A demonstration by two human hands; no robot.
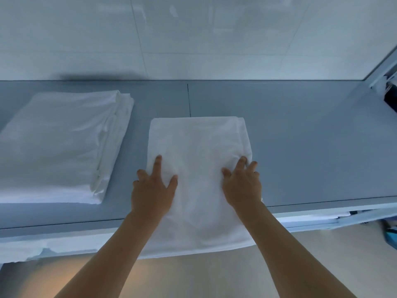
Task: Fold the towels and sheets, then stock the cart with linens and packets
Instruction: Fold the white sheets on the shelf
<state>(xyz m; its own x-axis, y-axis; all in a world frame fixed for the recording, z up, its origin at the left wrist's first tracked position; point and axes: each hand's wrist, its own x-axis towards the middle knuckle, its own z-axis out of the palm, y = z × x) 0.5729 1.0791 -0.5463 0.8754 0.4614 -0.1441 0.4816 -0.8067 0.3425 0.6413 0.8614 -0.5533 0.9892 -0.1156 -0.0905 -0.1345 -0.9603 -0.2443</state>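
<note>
Folded sheet stack (58, 145) cut off at left edge; dark items (390, 93) at right edge cropped, unidentifiable.

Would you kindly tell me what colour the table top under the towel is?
The table top is plain grey-blue, seen in the head view.

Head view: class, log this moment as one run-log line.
left hand: flat on folded sheet | right hand: same | sheet: overhangs table edge | folded stack: left
</note>
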